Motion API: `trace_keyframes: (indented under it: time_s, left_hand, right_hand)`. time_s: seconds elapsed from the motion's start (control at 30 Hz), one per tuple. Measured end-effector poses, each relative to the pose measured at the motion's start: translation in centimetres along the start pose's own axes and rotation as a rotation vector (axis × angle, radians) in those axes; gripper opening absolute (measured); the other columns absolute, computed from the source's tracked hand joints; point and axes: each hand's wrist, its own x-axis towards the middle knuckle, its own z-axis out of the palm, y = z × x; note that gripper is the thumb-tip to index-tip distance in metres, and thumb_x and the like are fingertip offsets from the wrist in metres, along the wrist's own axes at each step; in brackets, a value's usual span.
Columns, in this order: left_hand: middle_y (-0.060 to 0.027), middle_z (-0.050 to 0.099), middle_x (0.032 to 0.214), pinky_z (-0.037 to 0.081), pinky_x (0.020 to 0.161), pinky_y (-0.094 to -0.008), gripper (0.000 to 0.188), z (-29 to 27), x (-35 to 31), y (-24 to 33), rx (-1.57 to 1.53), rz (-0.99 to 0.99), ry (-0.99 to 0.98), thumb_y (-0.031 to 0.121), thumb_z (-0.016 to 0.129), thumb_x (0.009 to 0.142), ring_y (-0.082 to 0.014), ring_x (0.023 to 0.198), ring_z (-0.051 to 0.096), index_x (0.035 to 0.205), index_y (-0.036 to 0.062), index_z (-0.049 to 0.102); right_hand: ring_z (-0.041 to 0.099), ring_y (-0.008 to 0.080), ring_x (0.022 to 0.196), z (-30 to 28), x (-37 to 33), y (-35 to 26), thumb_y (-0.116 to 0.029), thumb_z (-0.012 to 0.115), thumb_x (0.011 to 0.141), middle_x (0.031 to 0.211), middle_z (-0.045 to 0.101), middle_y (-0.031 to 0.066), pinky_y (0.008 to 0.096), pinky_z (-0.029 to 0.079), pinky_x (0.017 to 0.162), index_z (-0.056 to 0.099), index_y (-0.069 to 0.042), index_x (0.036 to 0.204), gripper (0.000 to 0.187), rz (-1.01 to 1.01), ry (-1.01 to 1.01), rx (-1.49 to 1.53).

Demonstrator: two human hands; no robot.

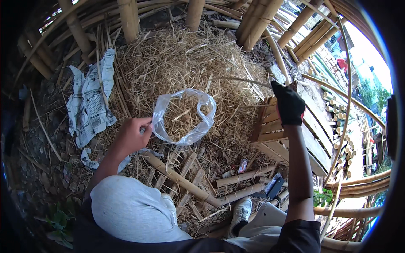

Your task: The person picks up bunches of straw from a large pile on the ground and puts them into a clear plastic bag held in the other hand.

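Note:
My bare left hand is closed, pinching the left rim of a clear plastic bag between thumb and fingers. The bag's mouth stands wide as a ring, and straw shows inside it. Behind and around it spreads a big heap of dry straw. On my right hand is a dark glove; the fingers are wrapped round one end of a long, thin, slightly curved strip. The strip points left over the straw, its tip near the bag's far side. Whether it is a blade or a bamboo piece cannot be told.
A slatted wooden crate stands under my right forearm. Crumpled newspaper lies at the left. Bamboo poles and short slats lie before my feet. Upright bamboo posts line the far side; stacked cut bamboo sits at the right.

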Motion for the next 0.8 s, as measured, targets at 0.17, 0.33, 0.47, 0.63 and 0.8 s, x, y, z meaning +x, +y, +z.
trace_keyframes:
  time_s: [0.17, 0.33, 0.47, 0.63, 0.8]
  left_hand:
    - [-0.0218, 0.068, 0.116, 0.05, 0.097, -0.041, 0.042, -1.5, -0.2, -0.1, 0.12, 0.22, 0.237, 0.017, 0.063, 0.095, -0.0343, 0.112, 0.066, 0.132, -0.0003, 0.058]
    - [-0.0224, 0.04, 0.152, 0.035, 0.115, -0.0488, 0.079, -2.1, 0.8, 1.0, 0.028, 0.318, 0.363, 0.033, 0.067, 0.096, -0.0386, 0.141, 0.041, 0.156, 0.0035, 0.025]
    - [-0.0267, 0.019, 0.16, 0.024, 0.119, -0.0583, 0.096, -2.4, 1.6, 2.4, 0.278, 0.46, 0.589, 0.051, 0.062, 0.091, -0.0466, 0.149, 0.018, 0.159, 0.0025, 0.014]
    - [-0.0153, 0.052, 0.144, 0.018, 0.117, -0.0677, 0.061, -3.8, 1.6, 2.3, 0.717, 0.41, 0.628, 0.033, 0.063, 0.096, -0.0301, 0.145, 0.037, 0.149, 0.0093, 0.043]
    - [-0.0112, 0.071, 0.102, 0.048, 0.096, -0.0422, 0.026, -3.8, 1.6, 0.9, 0.373, 0.354, 0.492, 0.007, 0.06, 0.097, -0.0245, 0.1, 0.067, 0.121, -0.0005, 0.065]
  right_hand:
    - [0.069, 0.0249, 0.07, 0.3, -2.3, -3.6, -0.024, 0.054, 0.099, 0.084, 0.068, 0.0027, 0.039, 0.053, 0.057, 0.069, -0.036, 0.119, 0.027, -0.006, 0.159, 0.088]
    - [0.065, 0.0313, 0.064, -2.6, -3.1, -5.8, -0.042, 0.071, 0.092, 0.069, 0.066, 0.0109, 0.041, 0.05, 0.058, 0.073, -0.013, 0.08, 0.031, 0.035, 0.481, 0.399]
    - [0.066, 0.0321, 0.065, -3.3, -4.4, -5.8, -0.04, 0.072, 0.092, 0.071, 0.067, 0.0106, 0.0419, 0.051, 0.062, 0.073, -0.012, 0.08, 0.031, 0.069, 0.394, 0.501]
    - [0.069, 0.0281, 0.075, -3.1, -5.4, -5.4, -0.02, 0.074, 0.089, 0.087, 0.072, 0.0072, 0.0396, 0.053, 0.065, 0.073, -0.014, 0.111, 0.023, -0.077, 0.273, 0.478]
    - [0.07, 0.0244, 0.099, -1.9, -5.5, -7.6, -0.008, 0.068, 0.09, 0.111, 0.071, 0.0105, 0.0346, 0.056, 0.083, 0.068, -0.01, 0.126, 0.037, -0.078, 0.21, 0.859]
